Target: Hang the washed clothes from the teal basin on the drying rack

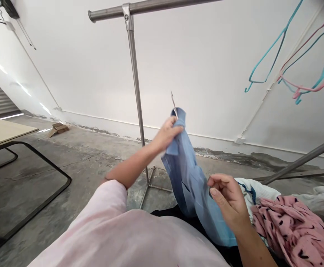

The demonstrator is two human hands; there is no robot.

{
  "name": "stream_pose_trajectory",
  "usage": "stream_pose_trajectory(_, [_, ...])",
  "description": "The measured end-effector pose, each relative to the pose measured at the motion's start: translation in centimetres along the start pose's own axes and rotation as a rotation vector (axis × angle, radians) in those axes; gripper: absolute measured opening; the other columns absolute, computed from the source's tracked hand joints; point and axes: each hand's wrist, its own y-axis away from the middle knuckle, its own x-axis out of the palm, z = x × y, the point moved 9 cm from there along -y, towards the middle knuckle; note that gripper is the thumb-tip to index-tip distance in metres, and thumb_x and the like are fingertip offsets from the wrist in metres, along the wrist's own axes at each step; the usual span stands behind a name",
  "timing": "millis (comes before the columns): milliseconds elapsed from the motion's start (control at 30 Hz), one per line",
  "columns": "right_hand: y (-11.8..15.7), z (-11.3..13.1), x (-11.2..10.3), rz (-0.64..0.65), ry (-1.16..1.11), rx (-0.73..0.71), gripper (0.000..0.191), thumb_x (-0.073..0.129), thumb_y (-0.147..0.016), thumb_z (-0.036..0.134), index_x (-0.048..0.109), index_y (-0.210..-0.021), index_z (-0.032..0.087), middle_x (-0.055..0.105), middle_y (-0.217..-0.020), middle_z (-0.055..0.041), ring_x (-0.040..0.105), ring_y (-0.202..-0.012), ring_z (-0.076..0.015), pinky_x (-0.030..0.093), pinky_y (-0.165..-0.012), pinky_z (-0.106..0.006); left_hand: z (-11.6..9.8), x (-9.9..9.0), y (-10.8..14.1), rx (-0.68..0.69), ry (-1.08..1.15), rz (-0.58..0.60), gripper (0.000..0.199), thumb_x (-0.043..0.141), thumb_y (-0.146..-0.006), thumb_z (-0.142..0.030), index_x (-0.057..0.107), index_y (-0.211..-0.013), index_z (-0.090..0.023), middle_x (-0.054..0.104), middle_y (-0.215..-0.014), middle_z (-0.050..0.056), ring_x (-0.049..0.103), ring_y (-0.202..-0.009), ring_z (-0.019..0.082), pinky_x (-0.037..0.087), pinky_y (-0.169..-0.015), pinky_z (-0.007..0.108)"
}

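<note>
My left hand [169, 135] is closed on a light blue shirt [188, 159] just below its collar. The pale hook of a clothes hanger [174, 102] sticks up out of the collar; the rest of that hanger is hidden in the cloth. From my grip the shirt hangs down at a slant, its lower part reaching my lap. My right hand [230, 202] is raised beside the shirt's right edge, fingers loosely bent and thumb apart from them. Nothing shows in it.
A metal clothes rack [135, 81] stands in front of me by the white wall. Blue and pink hangers [317, 89] hang at the upper right. A pile of clothes, with a pink patterned garment [295, 230], lies at the lower right. A table [6, 129] is at the left.
</note>
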Motion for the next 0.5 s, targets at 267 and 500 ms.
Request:
stream_pose_trajectory(267, [1.0,-6.8,1.6,0.144,0.151,0.273,0.033,0.053,-0.089,0.051,0.062,-0.087,0.02,0.057,-0.074,-0.0018,0.055,-0.071,-0.0158,0.045,-0.064,-0.026,-17.5,-6.7,-10.3,0.396,-0.458,-0.17,0.025,0.046,-0.088,-0.002,0.046,-0.069,-0.017,0.034,-0.059,-0.005,0.033,-0.054,0.008,0.022,-0.053,0.019])
stream_pose_trajectory(500, [0.0,-7.1,3.7,0.249,0.277,0.152,0.034,0.046,-0.092,0.048,0.06,-0.078,0.02,0.057,-0.071,-0.0019,0.054,-0.07,-0.0162,0.044,-0.067,-0.028,-25.8,-5.5,-16.6,0.521,-0.297,-0.166,0.048,0.04,-0.079,0.019,0.037,-0.053,-0.021,0.028,-0.051,-0.005,0.016,-0.065,0.012,0.022,-0.054,0.026])
